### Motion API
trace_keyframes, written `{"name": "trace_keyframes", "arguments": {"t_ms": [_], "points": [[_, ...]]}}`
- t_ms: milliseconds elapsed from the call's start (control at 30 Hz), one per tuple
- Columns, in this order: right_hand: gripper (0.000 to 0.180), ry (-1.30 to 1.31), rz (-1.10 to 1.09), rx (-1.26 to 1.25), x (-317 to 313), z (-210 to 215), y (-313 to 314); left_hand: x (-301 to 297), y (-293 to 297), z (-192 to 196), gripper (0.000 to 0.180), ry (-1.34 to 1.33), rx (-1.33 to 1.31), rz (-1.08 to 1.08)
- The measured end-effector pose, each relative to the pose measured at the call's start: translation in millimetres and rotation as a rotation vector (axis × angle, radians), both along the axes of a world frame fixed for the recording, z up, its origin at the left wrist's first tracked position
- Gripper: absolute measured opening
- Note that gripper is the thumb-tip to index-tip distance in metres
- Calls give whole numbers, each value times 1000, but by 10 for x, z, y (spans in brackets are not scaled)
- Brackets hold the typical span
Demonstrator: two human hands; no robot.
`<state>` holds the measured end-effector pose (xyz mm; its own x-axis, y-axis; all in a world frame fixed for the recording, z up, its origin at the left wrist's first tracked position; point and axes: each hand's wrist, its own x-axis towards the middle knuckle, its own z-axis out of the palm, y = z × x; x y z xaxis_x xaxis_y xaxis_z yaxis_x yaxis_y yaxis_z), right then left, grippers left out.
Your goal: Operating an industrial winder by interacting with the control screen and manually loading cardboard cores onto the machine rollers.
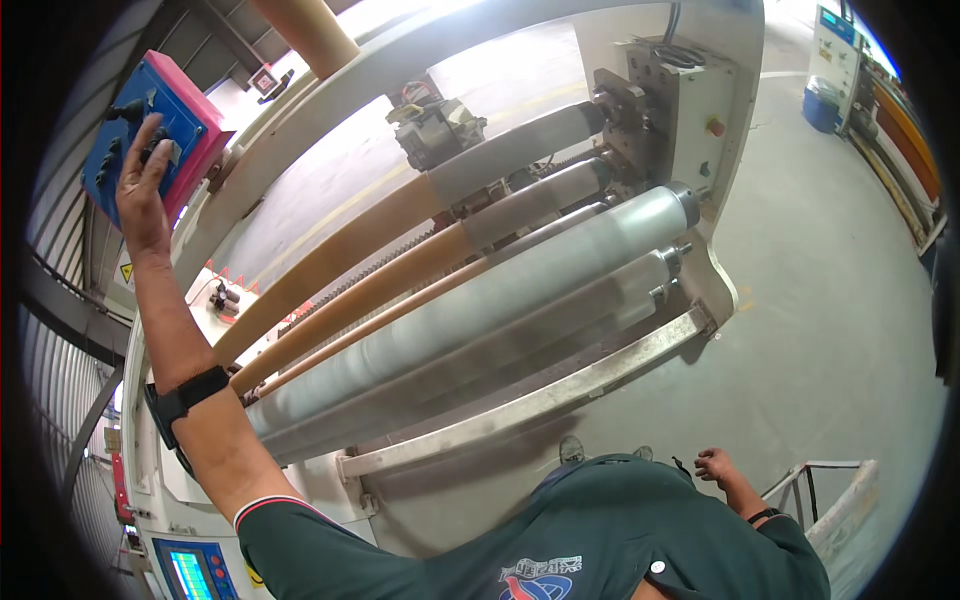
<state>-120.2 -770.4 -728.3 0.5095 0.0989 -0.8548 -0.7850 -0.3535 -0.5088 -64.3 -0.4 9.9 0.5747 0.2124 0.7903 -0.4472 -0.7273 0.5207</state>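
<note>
- The left hand (pixel 143 180) is reaching up and out at the end of a raised forearm, with a black wrist strap (pixel 185 395) wrapping the arm further down.
- Its fingers are spreading open and pressing against the face of a blue control box (pixel 135 125) with pink sides; it is not gripping anything, only touching the knobs and switches there.
- The control box is hanging at the upper left of the view, tilting toward the person, just beside the long white arched frame (pixel 400 60) of the machine.
- The right hand (pixel 715 465) is hanging low at the person's side, near the lower right, with fingers loosely curling and nothing in them; it is well apart from the machine.
- A set of long rollers is running diagonally across the middle of the view: two tan cardboard-coloured rollers (pixel 370 275) are lying above a thick pale grey roller (pixel 520 285), with a thinner grey one just beneath it.
- The rollers are meeting a white end housing (pixel 690 100) at the upper right, where a small red button is showing.
- A pale metal bar (pixel 540 395) is lying along the bottom of the machine, between the rollers and the person's dark green shirt (pixel 600 530).
- A small lit screen panel (pixel 195 570) is sitting at the lower left, below the raised arm.
- The grey concrete floor (pixel 830 300) is stretching away to the right, with a blue bin (pixel 822 105) standing far off.
</note>
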Motion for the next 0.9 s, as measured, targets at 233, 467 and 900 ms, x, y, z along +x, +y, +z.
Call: {"name": "trace_keyframes", "arguments": {"t_ms": [233,467,900], "points": [[35,-33,41,-66,0,-34,20,33,-62,-4,26,-76,-71,-41],[40,-2,9,-8,59,44,120,-9,100,89,37,-40,127,85],[40,24,-18,30,50,-25,133,254,104,615,73,103,710,1068]]}}
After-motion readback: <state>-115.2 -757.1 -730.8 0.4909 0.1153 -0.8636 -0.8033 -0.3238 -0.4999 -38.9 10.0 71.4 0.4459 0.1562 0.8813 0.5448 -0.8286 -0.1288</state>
